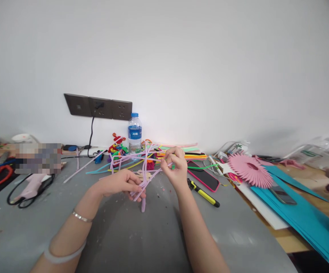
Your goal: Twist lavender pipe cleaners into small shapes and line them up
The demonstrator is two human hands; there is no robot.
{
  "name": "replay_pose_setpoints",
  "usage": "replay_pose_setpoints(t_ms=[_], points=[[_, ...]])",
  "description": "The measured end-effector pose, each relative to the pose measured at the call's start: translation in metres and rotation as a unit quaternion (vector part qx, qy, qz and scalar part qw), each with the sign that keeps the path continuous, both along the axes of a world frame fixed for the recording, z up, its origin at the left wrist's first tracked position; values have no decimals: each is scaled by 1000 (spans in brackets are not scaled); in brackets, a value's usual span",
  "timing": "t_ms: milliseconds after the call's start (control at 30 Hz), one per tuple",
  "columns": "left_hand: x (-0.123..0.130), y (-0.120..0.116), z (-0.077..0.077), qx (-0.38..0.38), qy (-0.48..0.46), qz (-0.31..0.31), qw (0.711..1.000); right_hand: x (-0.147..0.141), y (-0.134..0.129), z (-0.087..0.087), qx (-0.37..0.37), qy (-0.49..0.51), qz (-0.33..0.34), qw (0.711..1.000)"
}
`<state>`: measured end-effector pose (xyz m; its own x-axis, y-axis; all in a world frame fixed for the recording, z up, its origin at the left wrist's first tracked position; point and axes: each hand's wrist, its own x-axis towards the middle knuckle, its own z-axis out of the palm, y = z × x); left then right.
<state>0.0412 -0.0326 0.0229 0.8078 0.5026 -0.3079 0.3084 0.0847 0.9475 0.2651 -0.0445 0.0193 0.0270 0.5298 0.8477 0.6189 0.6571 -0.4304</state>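
Two hands grip lilac pipe cleaners (145,170) above the desk (119,231): left hand (129,185) closed on the lower bundle, right hand (174,163) pinching one strand.

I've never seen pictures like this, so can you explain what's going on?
There's no robot here, just a person's two bare hands. The only picture comes from a camera worn on their head, looking forward and down. The left hand holds a bunch of lilac pipe cleaners, and the right hand pinches one end. On the grey table lie more colourful pipe cleaners, a phone and a yellow-and-black tool. A water bottle stands near the wall.
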Motion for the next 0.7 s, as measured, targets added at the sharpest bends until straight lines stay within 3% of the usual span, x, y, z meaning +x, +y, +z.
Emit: replay_pose_setpoints(t_ms=[167,467,700], points=[[1,-1,1,-22,-15,36,999,0,0,0,27,-23,-47,998],[0,1,-2,-12,-1,29,1000,-3,-1,-1,75,-32,-85,993],[3,-2,2,-31,8,78,996,-7,-2,-1,92,-54,-118,987]])
